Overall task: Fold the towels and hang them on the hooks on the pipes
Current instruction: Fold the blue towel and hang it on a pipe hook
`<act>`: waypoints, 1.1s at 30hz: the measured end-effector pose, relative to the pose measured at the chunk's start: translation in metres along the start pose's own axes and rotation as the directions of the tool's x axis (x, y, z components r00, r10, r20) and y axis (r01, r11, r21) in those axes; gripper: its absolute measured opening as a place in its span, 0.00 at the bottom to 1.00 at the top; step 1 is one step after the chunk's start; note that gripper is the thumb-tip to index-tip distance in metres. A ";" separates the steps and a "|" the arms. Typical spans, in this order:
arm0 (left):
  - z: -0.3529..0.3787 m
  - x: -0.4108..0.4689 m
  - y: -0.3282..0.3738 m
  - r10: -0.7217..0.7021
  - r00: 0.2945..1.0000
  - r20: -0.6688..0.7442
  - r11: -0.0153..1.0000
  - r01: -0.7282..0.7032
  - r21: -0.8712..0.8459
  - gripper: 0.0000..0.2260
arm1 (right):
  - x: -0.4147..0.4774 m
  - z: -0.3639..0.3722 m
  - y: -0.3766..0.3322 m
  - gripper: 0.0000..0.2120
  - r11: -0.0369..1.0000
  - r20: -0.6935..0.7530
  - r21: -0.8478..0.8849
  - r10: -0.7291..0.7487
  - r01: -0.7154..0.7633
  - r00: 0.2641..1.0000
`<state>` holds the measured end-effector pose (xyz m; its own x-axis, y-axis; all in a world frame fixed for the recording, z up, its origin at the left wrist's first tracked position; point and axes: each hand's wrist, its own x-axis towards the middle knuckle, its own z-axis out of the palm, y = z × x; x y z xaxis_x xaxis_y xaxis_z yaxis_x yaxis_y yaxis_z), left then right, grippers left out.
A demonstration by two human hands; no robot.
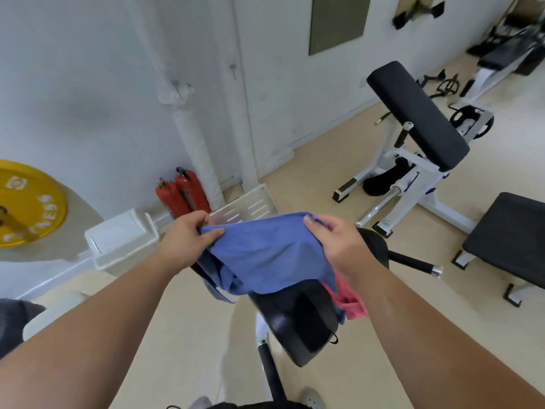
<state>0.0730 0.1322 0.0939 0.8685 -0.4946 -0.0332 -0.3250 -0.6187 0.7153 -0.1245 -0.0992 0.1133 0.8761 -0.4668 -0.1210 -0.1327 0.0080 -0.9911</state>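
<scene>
1. The person is standing in a small gym room, and both bare arms reach out over a black padded seat (295,320).
2. The left hand (188,234) pinches one upper corner of a blue towel (265,255), thumb on top and fingers curled behind the cloth.
3. The right hand (333,240) grips the other upper corner the same way. The hands are held apart with the towel's top edge stretched loosely between them.
4. The rest of the blue towel hangs down, and its lower part drapes onto the seat.
5. More blue cloth is bunched under it on the left. It's hard to tell if that's the same towel or another one.
6. A pink towel (351,302) lies crumpled on the seat's right side, partly behind the right wrist.
7. A white pipe (194,143) runs up the wall ahead, and a small hook (177,84) on it has nothing hanging from it.
8. Two red fire extinguishers (182,193) stand at the pipe's base.
9. A yellow weight plate (29,205) sits off to the left.
10. A white-framed bench machine (418,113) is to the right.
</scene>
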 end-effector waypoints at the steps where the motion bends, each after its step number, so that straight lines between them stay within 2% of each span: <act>1: -0.011 -0.004 -0.010 0.008 1.000 0.013 1.000 -0.008 0.021 0.13 | 0.006 0.014 -0.004 0.34 1.000 -0.014 0.012 0.007 -0.007 1.000; 3: -0.028 -0.011 -0.035 0.026 0.999 0.042 0.998 -0.028 0.051 0.14 | 0.016 0.044 -0.010 0.39 0.999 -0.076 0.024 0.025 -0.024 0.997; 5: -0.045 -0.019 -0.059 0.051 0.994 0.095 0.998 -0.055 0.042 0.14 | 0.024 0.077 -0.013 0.40 0.999 -0.146 0.032 0.039 -0.035 0.989; 7: -0.065 -0.026 -0.085 0.046 0.987 0.153 0.999 -0.047 0.002 0.14 | 0.026 0.115 -0.017 0.37 0.999 -0.203 -0.001 0.038 -0.039 0.978; 10: -0.098 -0.035 -0.131 -0.031 0.967 0.254 0.994 0.055 -0.090 0.19 | 0.028 0.174 -0.025 0.26 0.998 -0.269 -0.054 0.008 -0.023 0.963; 12: -0.119 -0.042 -0.162 -0.079 0.931 0.357 0.990 0.115 -0.081 0.20 | 0.032 0.211 -0.033 0.19 0.996 -0.308 -0.081 -0.004 -0.022 0.951; 15: -0.144 -0.053 -0.213 -0.124 0.889 0.442 0.989 0.146 -0.017 0.17 | 0.042 0.256 -0.044 0.19 0.992 -0.353 -0.126 -0.045 0.001 0.934; 17: -0.160 -0.063 -0.246 -0.193 0.877 0.439 0.969 0.242 -0.058 0.15 | 0.047 0.279 -0.049 0.20 0.993 -0.392 -0.114 -0.067 0.024 0.918; 20: -0.184 -0.082 -0.294 -0.350 0.866 0.358 0.878 0.436 -0.197 0.13 | 0.051 0.304 -0.056 0.18 0.996 -0.474 -0.091 -0.057 0.016 0.879; 23: -0.207 -0.094 -0.317 -0.398 0.866 0.302 0.818 0.484 -0.309 0.14 | 0.054 0.323 -0.048 0.18 0.993 -0.527 -0.116 -0.031 -0.036 0.849; 26: -0.226 -0.083 -0.301 -0.333 0.923 0.193 0.850 0.382 -0.362 0.10 | 0.056 0.347 -0.029 0.16 0.984 -0.465 -0.152 0.009 -0.089 0.885; 28: -0.238 -0.068 -0.277 -0.266 0.954 0.137 0.893 0.298 -0.336 0.09 | 0.054 0.370 -0.021 0.15 0.961 -0.349 -0.264 -0.017 -0.081 0.937; 31: -0.253 -0.049 -0.239 -0.181 0.974 0.135 0.939 0.212 -0.271 0.09 | 0.049 0.412 -0.024 0.06 0.934 -0.092 -0.356 -0.066 0.029 0.994; 32: -0.257 -0.044 -0.229 -0.150 0.978 0.147 0.949 0.185 -0.257 0.10 | 0.047 0.426 -0.030 0.07 0.933 0.020 -0.353 -0.058 0.061 0.998; 33: -0.261 -0.039 -0.221 -0.106 0.981 0.164 0.957 0.146 -0.251 0.10 | 0.045 0.438 -0.036 0.12 0.932 0.142 -0.350 -0.047 0.095 0.989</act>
<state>0.2087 0.4477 0.1196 0.8249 -0.5193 -0.2232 -0.0902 -0.5108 0.8549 0.1226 0.2669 0.1197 0.9384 -0.3359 -0.0810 -0.2029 -0.3459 -0.9161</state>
